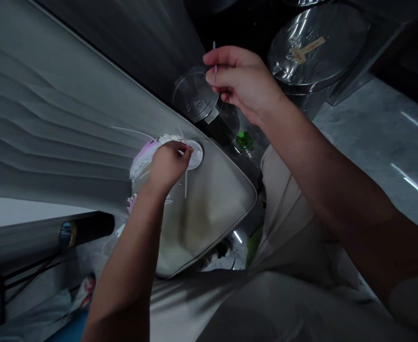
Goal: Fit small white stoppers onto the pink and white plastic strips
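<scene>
Raised over the dark gap, my right hand [242,83] pinches a thin pale purple stick [214,46] upright between thumb and fingers. Lower down, my left hand [168,166] is closed in a pinch over the grey padded seat. A tiny pinkish bit shows at its fingertips, too small to name. Right beside those fingertips lies a small round white dish or lid [195,156]. Behind the left hand, partly covered by it, sits a pile of thin white sticks [137,166] with some pink ones [147,148]. One loose white stick [185,185] lies on the seat.
A clear round tub [194,97] stands beyond the seat's edge. A larger lidded clear container [312,47] with tape is at upper right. Something green [244,141] in clear plastic lies on the floor. A dark cylinder [88,229] is at lower left.
</scene>
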Available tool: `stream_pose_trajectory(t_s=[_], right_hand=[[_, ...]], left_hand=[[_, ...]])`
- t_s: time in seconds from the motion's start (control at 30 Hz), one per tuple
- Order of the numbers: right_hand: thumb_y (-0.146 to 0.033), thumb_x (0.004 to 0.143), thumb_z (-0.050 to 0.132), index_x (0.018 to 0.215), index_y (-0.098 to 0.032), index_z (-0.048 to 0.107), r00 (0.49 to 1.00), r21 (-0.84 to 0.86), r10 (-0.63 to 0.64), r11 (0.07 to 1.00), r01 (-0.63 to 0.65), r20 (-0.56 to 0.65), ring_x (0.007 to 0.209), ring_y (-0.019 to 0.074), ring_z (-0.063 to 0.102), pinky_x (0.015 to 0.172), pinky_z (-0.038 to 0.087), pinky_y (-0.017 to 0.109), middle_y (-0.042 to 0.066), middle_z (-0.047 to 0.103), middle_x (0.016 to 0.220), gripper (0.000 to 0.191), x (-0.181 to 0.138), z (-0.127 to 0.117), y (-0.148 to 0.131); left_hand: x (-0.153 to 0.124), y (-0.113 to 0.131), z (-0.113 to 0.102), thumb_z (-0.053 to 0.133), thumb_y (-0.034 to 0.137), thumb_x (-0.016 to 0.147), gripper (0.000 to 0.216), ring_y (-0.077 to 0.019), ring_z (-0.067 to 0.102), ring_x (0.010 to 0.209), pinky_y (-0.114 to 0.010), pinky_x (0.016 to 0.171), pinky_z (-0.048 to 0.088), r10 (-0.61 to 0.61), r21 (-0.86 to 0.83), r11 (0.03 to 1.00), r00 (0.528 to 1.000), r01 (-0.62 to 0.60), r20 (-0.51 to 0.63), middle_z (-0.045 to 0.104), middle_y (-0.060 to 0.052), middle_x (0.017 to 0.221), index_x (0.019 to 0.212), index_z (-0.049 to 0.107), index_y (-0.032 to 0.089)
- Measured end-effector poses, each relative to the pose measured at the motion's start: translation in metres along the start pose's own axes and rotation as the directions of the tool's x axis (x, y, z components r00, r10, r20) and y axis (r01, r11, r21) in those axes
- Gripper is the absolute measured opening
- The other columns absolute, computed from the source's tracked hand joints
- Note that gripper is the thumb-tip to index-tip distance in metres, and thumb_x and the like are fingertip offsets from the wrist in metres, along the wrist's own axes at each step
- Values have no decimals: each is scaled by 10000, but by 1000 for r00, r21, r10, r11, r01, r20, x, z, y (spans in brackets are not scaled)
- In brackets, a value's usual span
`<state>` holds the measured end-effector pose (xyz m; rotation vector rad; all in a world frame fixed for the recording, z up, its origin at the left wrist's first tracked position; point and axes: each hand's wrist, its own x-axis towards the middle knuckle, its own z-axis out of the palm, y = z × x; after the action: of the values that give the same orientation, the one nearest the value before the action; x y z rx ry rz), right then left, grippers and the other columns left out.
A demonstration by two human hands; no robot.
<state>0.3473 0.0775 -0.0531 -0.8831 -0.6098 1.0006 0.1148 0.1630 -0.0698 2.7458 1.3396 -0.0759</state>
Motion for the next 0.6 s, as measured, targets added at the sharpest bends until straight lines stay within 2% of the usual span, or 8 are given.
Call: stream_pose_trajectory(t_s=[0.17,0.27,0.4,0.53,0.6], right_hand=[[-49,777,618,938,-162,630,1000,-26,-12,1000,12,-5,665,49,531,549,373,192,-59,573,768,196,0,0,2],[-58,792,621,930,-168,629,1000,-43,9,999,-10,-20,665,53,535,541,376,197,-59,574,769,177,0,0,1],[-55,806,593,961,-164,624,1000,-43,8,999,-8,-8,669,49,536,548,376,189,-57,601,797,192,-1,1,0],[-74,800,627,954,-164,621,1000,-31,12,999,-11,28,667,50,537,553,381,185,-67,576,756,179,-1,4,3],[-69,794,625,957,-167,626,999,-32,16,999,-14,47,673,49,541,556,386,183,-68,583,761,189,-1,6,4]], left_hand=[[3,6,3,538,344,889,331,-303,715,888,-376,781,500,1,76,997,997,-7,83,785,-154,1001,984,787,147],[2,8,1,546,354,886,317,-291,715,878,-371,780,505,-25,72,997,998,20,64,788,-135,983,973,786,166],[-1,11,0,535,363,888,324,-296,711,938,-372,799,512,15,100,995,1000,-16,13,785,-126,1037,988,781,176],[1,14,0,509,338,897,329,-318,709,970,-385,795,514,54,193,979,996,-67,71,769,-156,1075,987,770,159],[1,13,-3,519,339,898,316,-314,709,972,-390,809,517,52,166,984,998,-59,46,769,-151,1070,980,768,162]])
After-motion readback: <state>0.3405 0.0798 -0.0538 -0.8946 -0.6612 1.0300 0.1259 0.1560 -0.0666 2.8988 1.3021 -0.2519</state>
